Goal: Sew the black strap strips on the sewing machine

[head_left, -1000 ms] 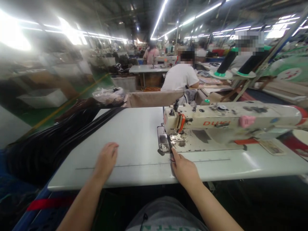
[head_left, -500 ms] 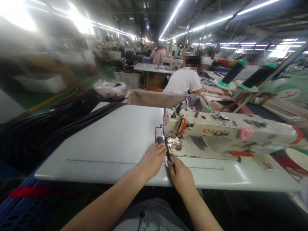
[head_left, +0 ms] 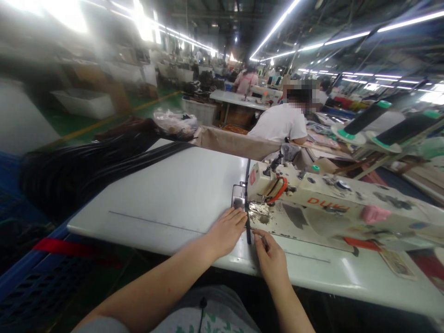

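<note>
A narrow black strip [head_left: 249, 235] lies on the pale sewing table [head_left: 166, 185], running away from me past the head of the sewing machine [head_left: 298, 192]. My left hand [head_left: 229, 229] rests flat, fingers stretched, with its fingertips at the strip's left edge just before the needle area. To the right of the strip's near end is my right hand [head_left: 272, 254], its fingers curled together. A small dark thing shows between those fingers, too little of it to name. The strip's near end is free of the right hand.
Long black strips [head_left: 138, 164] are heaped over the table's left side. A blue crate [head_left: 38, 282] with a red band stands at lower left. Thread cones [head_left: 367, 118] stand at right. Beyond a fabric-lined bin [head_left: 236, 141], a person in white [head_left: 279, 121] sits bent forward.
My right hand has come off the strip and moved slightly right, baring the strip's near end. My left hand stays flat beside the strip. The whole view has tilted and shifted.
</note>
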`<control>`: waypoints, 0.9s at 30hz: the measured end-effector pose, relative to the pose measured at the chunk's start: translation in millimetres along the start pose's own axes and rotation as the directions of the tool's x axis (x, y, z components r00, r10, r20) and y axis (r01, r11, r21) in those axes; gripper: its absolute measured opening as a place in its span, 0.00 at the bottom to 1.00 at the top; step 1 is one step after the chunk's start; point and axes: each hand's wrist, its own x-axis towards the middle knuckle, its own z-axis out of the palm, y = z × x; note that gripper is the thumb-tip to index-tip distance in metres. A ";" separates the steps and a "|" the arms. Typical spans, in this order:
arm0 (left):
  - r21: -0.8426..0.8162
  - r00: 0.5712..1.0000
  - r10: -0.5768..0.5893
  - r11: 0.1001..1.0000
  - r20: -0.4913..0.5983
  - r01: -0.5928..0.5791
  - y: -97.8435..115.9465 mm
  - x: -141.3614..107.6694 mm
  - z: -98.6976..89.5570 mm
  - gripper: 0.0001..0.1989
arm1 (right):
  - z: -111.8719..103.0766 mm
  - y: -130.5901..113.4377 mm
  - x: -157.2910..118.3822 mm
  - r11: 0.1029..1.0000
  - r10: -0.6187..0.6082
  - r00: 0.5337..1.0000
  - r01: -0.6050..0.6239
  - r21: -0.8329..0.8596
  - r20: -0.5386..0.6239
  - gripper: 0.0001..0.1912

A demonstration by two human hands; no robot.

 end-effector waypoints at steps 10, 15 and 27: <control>0.000 1.000 0.009 1.000 0.014 -0.009 -1.2 -2.4 0.1 0.21 | 0.1 -1.6 -2.1 1.000 -0.016 1.000 0.016 0.008 -0.021 0.22; 0.007 1.000 0.000 1.000 0.016 0.000 -1.9 -0.6 0.1 0.21 | 0.5 -1.4 -2.5 1.000 -0.021 0.999 0.021 0.018 -0.024 0.21; -0.009 0.990 -0.102 0.995 0.093 0.103 -8.9 20.8 -1.8 0.19 | 2.3 -1.8 -5.3 0.997 -0.034 0.999 0.037 0.064 -0.039 0.17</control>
